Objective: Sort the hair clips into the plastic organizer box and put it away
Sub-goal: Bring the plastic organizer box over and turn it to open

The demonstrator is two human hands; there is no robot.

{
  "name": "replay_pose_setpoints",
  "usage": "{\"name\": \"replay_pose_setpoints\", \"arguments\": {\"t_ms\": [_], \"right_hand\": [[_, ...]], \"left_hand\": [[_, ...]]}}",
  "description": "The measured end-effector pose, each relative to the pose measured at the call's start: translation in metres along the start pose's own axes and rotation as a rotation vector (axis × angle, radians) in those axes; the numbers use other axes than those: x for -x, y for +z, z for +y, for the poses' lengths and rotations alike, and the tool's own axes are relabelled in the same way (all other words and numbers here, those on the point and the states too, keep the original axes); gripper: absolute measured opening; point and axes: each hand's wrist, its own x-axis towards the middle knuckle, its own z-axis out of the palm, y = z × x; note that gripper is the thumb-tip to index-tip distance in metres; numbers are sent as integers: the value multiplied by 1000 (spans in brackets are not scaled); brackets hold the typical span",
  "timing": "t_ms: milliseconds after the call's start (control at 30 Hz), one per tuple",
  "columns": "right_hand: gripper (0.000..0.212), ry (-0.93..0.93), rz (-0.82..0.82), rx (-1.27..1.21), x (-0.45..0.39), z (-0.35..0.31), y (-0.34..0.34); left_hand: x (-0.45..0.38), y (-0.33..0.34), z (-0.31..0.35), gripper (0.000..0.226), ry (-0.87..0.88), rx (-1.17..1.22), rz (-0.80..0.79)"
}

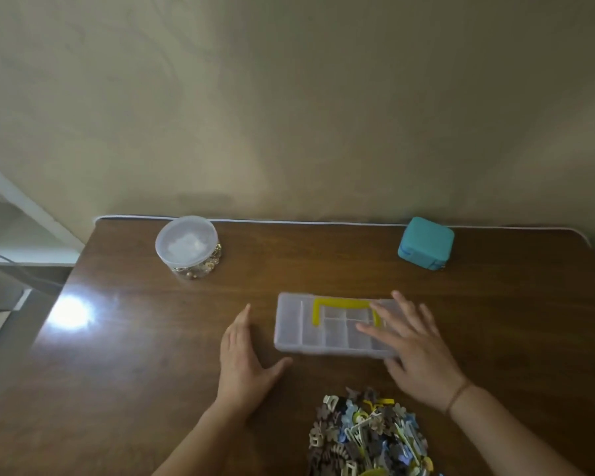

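A clear plastic organizer box point(299, 329) with a yellow handle lies shut and flat on the brown wooden table point(134, 338), its compartments showing through the lid. My right hand point(413, 345) rests open on the box's right end, fingers spread over the lid. My left hand point(244, 362) is flat on the table just left of the box, fingers apart, thumb near its front left corner. A heap of hair clips point(368, 434) in brown, blue, white and yellow lies near the front edge, between my forearms.
A round clear tub point(187, 247) with a white lid and gold trinkets inside stands at the back left. A teal zip case point(425, 242) sits at the back right. The table meets the beige wall behind.
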Motion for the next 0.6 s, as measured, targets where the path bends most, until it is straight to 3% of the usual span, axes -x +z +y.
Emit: {"name": "replay_pose_setpoints", "arguments": {"t_ms": [100, 167, 267, 333, 400, 500, 600], "right_hand": [[69, 42, 54, -28, 14, 14, 14], [62, 83, 236, -131, 20, 5, 25], [24, 307, 607, -501, 35, -43, 37], [8, 398, 712, -614, 43, -79, 40], [14, 580, 570, -821, 40, -101, 38], [22, 952, 48, -1444, 19, -115, 25], [24, 1013, -4, -1686, 7, -110, 23]], "left_hand": [[-11, 0, 13, 136, 107, -113, -224], [-16, 9, 23, 137, 162, -75, -320], [-16, 20, 33, 122, 161, 24, -251], [-15, 22, 35, 106, 182, 19, -186], [-13, 24, 35, 100, 177, 30, -170], [-11, 25, 35, 102, 160, 38, -182], [-10, 25, 36, 101, 150, 33, -195]]}}
